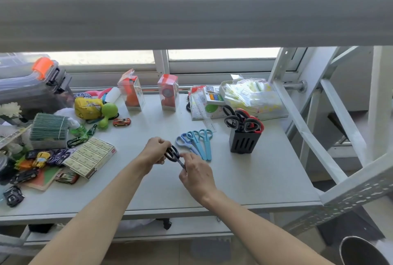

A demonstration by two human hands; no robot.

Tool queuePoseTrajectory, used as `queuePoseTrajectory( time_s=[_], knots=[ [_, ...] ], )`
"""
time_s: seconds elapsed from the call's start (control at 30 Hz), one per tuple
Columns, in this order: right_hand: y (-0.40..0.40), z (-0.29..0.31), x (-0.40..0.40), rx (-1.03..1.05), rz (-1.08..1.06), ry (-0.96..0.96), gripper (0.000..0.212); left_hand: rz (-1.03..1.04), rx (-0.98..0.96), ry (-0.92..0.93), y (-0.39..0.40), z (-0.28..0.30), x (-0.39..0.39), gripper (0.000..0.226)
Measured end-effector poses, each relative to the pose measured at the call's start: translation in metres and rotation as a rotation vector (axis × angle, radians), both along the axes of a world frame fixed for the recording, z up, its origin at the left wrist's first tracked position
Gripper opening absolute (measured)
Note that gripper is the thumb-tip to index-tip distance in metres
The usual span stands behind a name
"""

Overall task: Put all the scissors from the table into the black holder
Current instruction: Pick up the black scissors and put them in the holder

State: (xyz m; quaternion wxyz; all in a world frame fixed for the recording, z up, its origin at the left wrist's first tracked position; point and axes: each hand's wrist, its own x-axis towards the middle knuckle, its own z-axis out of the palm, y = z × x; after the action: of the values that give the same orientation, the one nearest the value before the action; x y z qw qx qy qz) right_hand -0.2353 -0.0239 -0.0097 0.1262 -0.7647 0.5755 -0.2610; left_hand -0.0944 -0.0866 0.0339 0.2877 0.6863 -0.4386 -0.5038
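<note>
Dark scissors (174,155): held above surface (244,184), handles up-left, blades down-right.
L hand (156,151): grip closed on handle loops.
R hand (196,172): fingertips pinch blade end; both hands on same pair.
Holder (244,142): right & farther back from hands, well apart; R hand nearer. Already has red/black pairs (244,121), handles up.
Long axis: points roughly toward me, needs blades-down turn for slot, prob.
Blue scissors (196,143): three or so flat on surface, between hands & holder, still to go.

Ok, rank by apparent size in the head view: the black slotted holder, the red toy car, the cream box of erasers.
1. Cream box of erasers
2. Black slotted holder
3. Red toy car
The box lies nearer the camera, so its lead is unsure.
</note>
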Motion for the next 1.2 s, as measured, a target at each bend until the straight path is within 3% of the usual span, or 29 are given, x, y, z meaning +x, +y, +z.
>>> queuePoseTrajectory(
  time_s=[0.17, 0.3, 0.37, 0.43, 0.53, 0.63, 0.73, 0.83, 1.03, 1.2],
  knots=[
    [0.013, 0.013, -0.021, -0.133, -0.149, -0.094, 0.010, -0.276, -0.039, 0.055, 0.005, 0.047, -0.034, 0.010],
    [0.026, 0.016, -0.059, -0.114, -0.220, -0.407, 0.011, -0.519, -0.031, 0.149, 0.004, 0.066, -0.064, 0.027],
    [0.033, 0.022, -0.080, -0.142, -0.258, -0.605, 0.017, -0.507, -0.057, 0.115, 0.001, 0.063, -0.078, 0.025],
    [0.040, 0.032, -0.101, -0.215, -0.312, -0.758, 0.008, -0.445, -0.077, 0.057, -0.002, 0.054, -0.090, 0.020],
    [0.036, 0.045, -0.138, -0.354, -0.469, -0.839, 0.023, -0.391, -0.076, 0.008, -0.007, 0.040, -0.109, 0.029],
    [0.012, 0.064, -0.172, -0.439, -0.530, -0.846, 0.027, -0.382, -0.115, 0.037, -0.013, 0.030, -0.125, 0.056],
    [-0.014, 0.087, -0.189, -0.379, -0.439, -0.831, 0.020, -0.398, -0.150, 0.013, -0.019, 0.025, -0.141, 0.069],
    [-0.038, 0.102, -0.192, -0.232, -0.301, -0.757, 0.017, -0.420, -0.164, 0.009, -0.023, 0.023, -0.150, 0.058],
    [-0.069, 0.095, -0.200, 0.000, -0.151, -0.417, 0.011, -0.430, -0.171, 0.007, -0.024, 0.022, -0.156, 0.039],
    [-0.070, 0.087, -0.204, 0.064, -0.113, -0.365, 0.015, -0.421, -0.202, 0.012, -0.023, 0.022, -0.161, 0.035]
  ],
)
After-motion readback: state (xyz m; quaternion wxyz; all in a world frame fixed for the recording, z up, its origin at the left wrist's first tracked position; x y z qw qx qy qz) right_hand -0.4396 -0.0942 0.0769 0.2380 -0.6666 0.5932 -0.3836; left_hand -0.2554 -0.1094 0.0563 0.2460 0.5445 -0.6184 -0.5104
